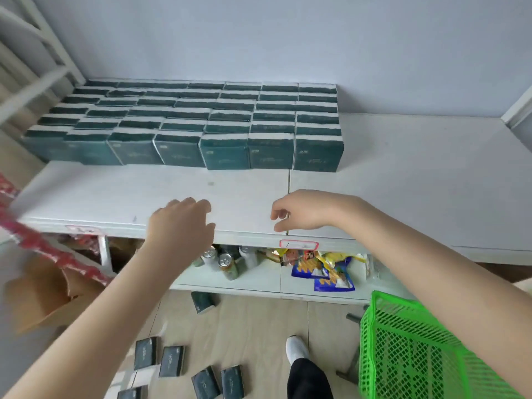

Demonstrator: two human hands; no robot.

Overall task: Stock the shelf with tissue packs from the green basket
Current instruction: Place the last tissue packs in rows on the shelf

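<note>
The dark teal, plastic-wrapped tissue packs (190,122) stood in tight rows across the upper centre of the frame, filling the back left part of the flat white shelf (403,174) up against the pale wall (288,38). More of the same dark packs (172,361) lay scattered on the light wood-look floor (259,321) at the bottom centre (one further pack lay closer to the shelf base, under its lower edge). The bright green plastic lattice basket (403,355) sat at the lower right, partly behind the right forearm; its inside could not be seen well enough to tell what it held.

Both hands hovered over the bare front strip of the shelf, at the middle of the frame. The left hand (181,226) was palm down with its fingers spread and slightly curved, holding nothing. The right hand (302,210) was turned inward, its fingers loosely curled toward the thumb, also empty.

Below the shelf's front edge, a red-bordered label (299,244) was stuck on the lip. On the lower shelf stood silver-topped cans (224,262), beside blue and yellow snack bags (325,272). A brown cardboard box (43,292) and a blurred red-wrapped item (43,246) occupied the left edge. A white shoe (296,348) showed at the bottom centre.
</note>
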